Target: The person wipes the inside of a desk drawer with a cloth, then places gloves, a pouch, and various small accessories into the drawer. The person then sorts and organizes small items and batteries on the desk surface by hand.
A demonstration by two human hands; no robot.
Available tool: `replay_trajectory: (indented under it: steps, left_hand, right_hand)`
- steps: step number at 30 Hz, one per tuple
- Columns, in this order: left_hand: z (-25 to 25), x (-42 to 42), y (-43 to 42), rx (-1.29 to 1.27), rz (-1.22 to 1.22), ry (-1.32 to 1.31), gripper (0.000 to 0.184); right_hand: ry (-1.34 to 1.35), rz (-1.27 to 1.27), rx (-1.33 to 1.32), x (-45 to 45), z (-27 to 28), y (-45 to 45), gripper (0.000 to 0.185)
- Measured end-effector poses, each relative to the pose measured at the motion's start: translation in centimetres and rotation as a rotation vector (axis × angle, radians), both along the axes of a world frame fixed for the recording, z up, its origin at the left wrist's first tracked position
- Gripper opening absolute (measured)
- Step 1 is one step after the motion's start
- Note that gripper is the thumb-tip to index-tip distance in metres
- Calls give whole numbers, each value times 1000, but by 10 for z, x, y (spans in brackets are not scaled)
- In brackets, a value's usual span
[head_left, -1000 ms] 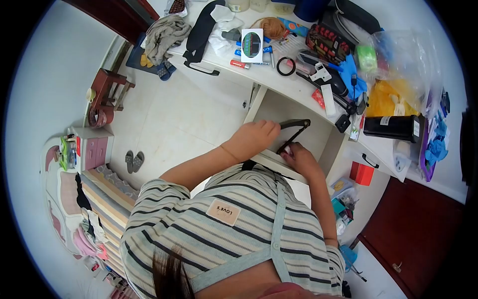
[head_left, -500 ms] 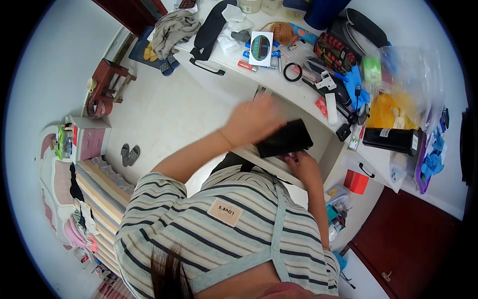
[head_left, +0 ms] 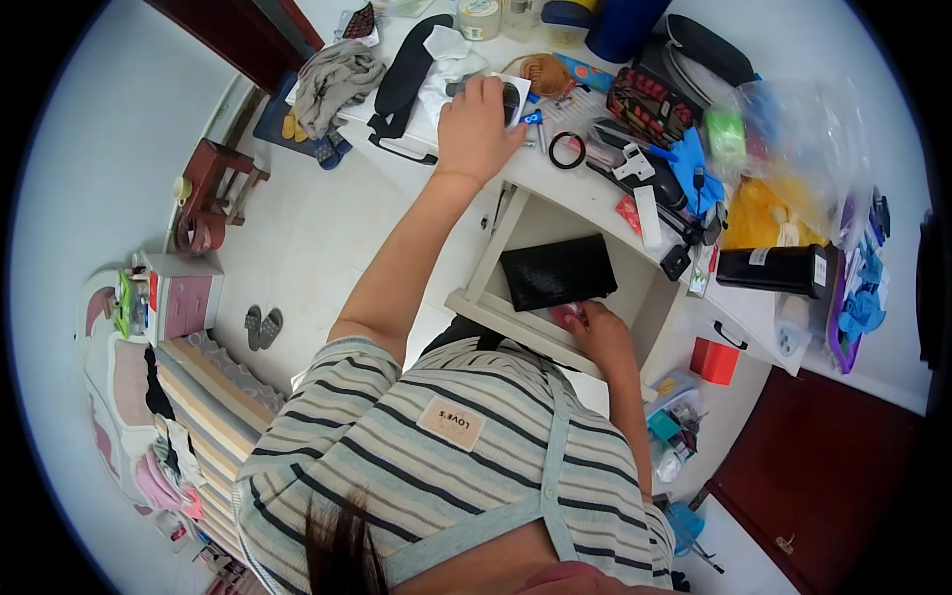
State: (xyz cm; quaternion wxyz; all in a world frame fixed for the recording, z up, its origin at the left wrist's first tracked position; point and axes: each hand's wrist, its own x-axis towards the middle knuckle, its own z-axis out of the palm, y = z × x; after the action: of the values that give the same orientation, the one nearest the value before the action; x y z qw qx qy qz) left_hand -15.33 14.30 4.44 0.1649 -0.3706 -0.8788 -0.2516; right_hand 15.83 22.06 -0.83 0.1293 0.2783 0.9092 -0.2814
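In the head view my left hand [head_left: 476, 134] reaches over the desk, its fingers bent over a white card [head_left: 517, 89] with a dark oval picture. They look closed on the card, though the fingertips are partly hidden. A blue battery [head_left: 533, 117] lies just right of the thumb. Inside the pulled-out drawer [head_left: 635, 297], a black glossy wallet [head_left: 558, 272] lies flat. My right hand [head_left: 602, 334] is at the drawer's near side, beside the wallet's lower edge. Its fingers close on a small pink item [head_left: 567, 313], whose kind I cannot make out.
Along the desk lie a black ring [head_left: 567, 150], brown twine [head_left: 545, 74], a patterned pouch [head_left: 650, 99], blue gloves [head_left: 697, 174], a black case [head_left: 772, 270] and clear plastic bags [head_left: 793, 139]. A red box [head_left: 713, 360] is below at right. Grey slippers [head_left: 263, 327] lie on the floor.
My left hand has moved from above the drawer up and left to the card on the desk, uncovering the wallet. My right hand stays at the drawer's near side.
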Motion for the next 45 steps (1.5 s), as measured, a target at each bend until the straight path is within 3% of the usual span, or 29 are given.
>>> replay_trajectory:
  steps: [3,10,13,15,20,21,23,30,32,33,35,36,40,45]
  left_hand:
    - [4,1,-3,141,6,-184,55]
    - [14,12,-15,476,-162,-181,55]
    - [30,37,-24,516,-261,-181,57]
    - [37,59,-29,507,-310,-209,59]
    - [44,102,-28,457,-502,-226,62]
    - [48,118,-30,425,-588,-263,63]
    - [48,125,-30,410,-629,-272,65]
    - [65,128,-35,486,-628,-345,58]
    - [72,118,-44,332,-645,-619,52]
    - [71,110,-45,331,-644,-620,52]
    - [62,112,-49,419,-604,-983,40]
    - [61,114,-48,479,-586,-973,28]
    - [57,104,-53,577,-613,-1152,11]
    - [55,95,-59,547,-600,-1130,13]
  right_hand:
    - [2,8,11,2,-5,1,30]
    - [122,-14,30,5,1,1,33]
    - [100,-6,162,7,22,4,32]
    - [337,-27,123,7,32,8,31]
    - [839,-276,-600,-27,65,10,38]
    - [1044,-315,-853,-47,88,4,39]
    - [1099,-366,-926,-54,91,5,33]
    - [989,-429,-1079,-53,87,13,16]
    - [1132,-622,-1155,-52,84,6,14]
    - [1131,-623,-1155,-54,85,-1,14]
    - [1109,-674,-1098,-52,90,-5,13]
    - [1107,-676,-1099,-53,94,-11,13]
    - [988,-618,-1011,-53,103,-18,18]
    - [956,-514,-1024,-56,97,-19,23]
